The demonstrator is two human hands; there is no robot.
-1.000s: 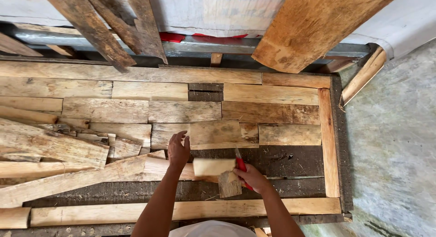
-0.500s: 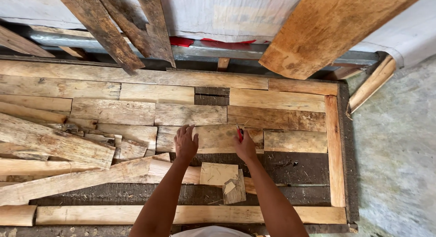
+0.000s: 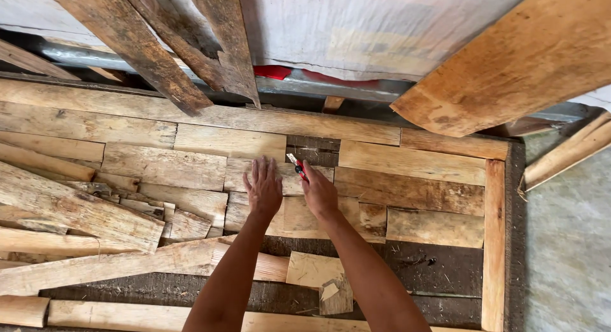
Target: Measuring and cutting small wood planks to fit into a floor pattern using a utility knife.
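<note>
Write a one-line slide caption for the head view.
Left hand flat on a plank in a wooden frame; right hand holds a red pencil.

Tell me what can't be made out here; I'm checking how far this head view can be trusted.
- Red tool: only its tip shows in the head view; the right hand covers the rest, so its kind is unclear.
- Plank under the left hand: both hands hide its middle.
- Lowest board: cut off by the bottom edge.
- Leaning board: cut off by the top and right edges.
</note>
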